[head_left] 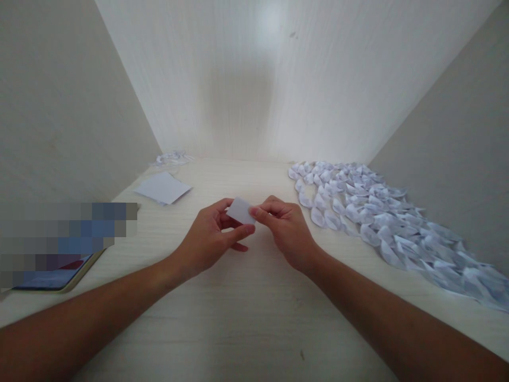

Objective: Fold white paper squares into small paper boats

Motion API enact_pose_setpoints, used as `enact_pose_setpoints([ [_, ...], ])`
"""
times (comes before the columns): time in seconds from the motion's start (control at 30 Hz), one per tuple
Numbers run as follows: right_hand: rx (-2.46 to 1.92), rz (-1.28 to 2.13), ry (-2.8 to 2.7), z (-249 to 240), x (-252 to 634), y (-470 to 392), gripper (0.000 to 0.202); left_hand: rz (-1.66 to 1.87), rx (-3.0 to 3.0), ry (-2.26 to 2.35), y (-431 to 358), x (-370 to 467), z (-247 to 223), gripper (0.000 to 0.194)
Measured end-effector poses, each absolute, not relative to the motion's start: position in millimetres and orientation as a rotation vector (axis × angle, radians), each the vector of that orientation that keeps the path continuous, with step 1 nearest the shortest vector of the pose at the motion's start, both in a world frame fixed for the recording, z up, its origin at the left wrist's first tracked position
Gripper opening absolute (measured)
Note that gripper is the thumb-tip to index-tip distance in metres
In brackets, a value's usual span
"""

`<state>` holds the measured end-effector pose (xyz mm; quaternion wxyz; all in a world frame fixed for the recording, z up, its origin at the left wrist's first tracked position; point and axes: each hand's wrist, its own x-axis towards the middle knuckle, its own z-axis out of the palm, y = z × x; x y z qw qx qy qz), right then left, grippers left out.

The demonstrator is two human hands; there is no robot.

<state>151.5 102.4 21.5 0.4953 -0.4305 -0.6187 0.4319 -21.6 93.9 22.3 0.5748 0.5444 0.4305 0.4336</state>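
Small white paper (239,210) between left hand (209,233) and right hand (289,231), above pale wooden table (222,329)

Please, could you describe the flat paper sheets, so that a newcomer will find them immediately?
On the pale tabletop, look to the left, beyond the phone. There lie the flat white sheets, loosely stacked. Unlike the tangled white scraps behind them and the folded paper pieces at the right, they look smooth.

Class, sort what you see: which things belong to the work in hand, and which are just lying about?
Work in hand:
small paper in right hand
folded paper pieces, likely
flat sheets, likely

Lying about, seemingly:
phone-like device
thin white scraps
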Motion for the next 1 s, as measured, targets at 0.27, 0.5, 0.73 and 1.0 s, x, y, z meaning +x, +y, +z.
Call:
enact_pose_setpoints([
  [0.27, -1.04, 1.078, -1.493, 21, 151, 101, 0.025, 0.99, 1.187, 0.966, 95, -22, 20, 0.056],
  [0.5, -1.071, 0.97, -1.506, 19, 158, 112, 0.022, 1.097, 1.155, 0.975, 101, -26, 13, 0.055],
  [0.73, -1.068, 1.045, -1.487, 16, 155, 110, 0.027, 0.9, 1.237, 0.979, 102, -26, 12, 0.04],
  [1.0, -1.082, 1.125, -1.477, 17, 150, 105, 0.032, 0.849, 1.314, 0.954, 101, -24, 12, 0.027],
])
